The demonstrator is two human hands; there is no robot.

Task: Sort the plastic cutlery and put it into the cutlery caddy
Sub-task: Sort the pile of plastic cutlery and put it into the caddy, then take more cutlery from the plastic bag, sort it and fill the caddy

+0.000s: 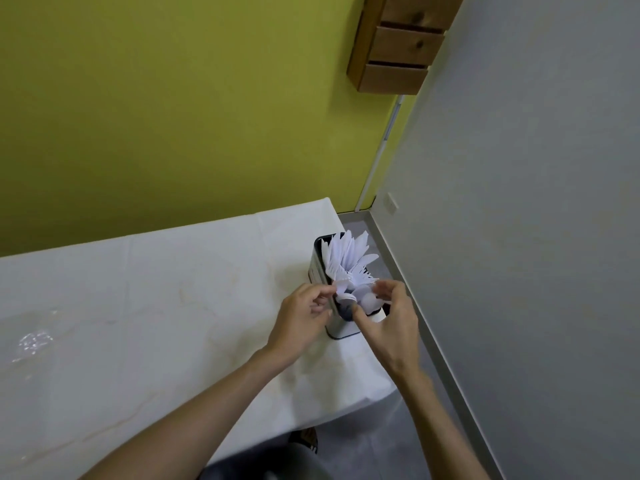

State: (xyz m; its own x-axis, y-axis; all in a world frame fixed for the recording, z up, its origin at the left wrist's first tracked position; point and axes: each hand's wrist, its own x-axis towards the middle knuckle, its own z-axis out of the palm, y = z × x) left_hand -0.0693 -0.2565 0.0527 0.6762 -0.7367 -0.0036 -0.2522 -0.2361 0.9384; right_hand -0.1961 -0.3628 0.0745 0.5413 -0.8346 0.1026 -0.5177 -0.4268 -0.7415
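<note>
Seating plastic cutlery (349, 258) in cutlery caddy (317, 268); left hand (301, 323) grip pinched one piece at its rim, right hand (391, 323) curled round spoons (369, 301).
Risk: caddy stood near white-covered worktop (138, 306) edge, top-heavy; a sideways tug could tip it to the floor (374, 441). Green wall (173, 116) behind caddy, grey wall (519, 202) beside it.

No legible text or numbers, faint mark on cutlery caddy (341, 329) side too blurred to read
</note>
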